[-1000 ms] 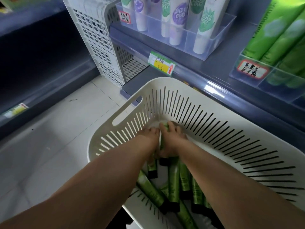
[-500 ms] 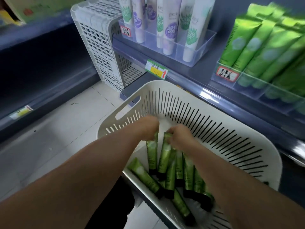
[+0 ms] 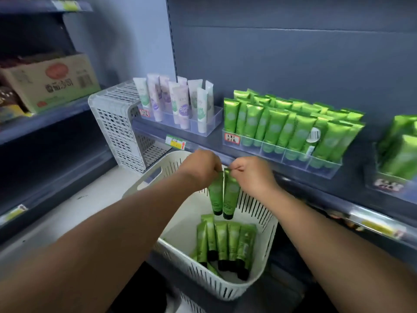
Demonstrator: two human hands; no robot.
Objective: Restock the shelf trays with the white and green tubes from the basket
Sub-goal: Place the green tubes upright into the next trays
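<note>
Overhead, dark blue-grey shelf [image 3: 266, 154] against matching back panel [image 3: 293, 59].

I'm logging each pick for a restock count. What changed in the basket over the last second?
Both hands rose out of the basket. The left hand and the right hand each now pinch one green tube, the left tube and the right tube, by its crimped top, so they hang above the rest. The remaining green tubes stayed lying in the basket, and the shelf trays look unchanged.
</note>
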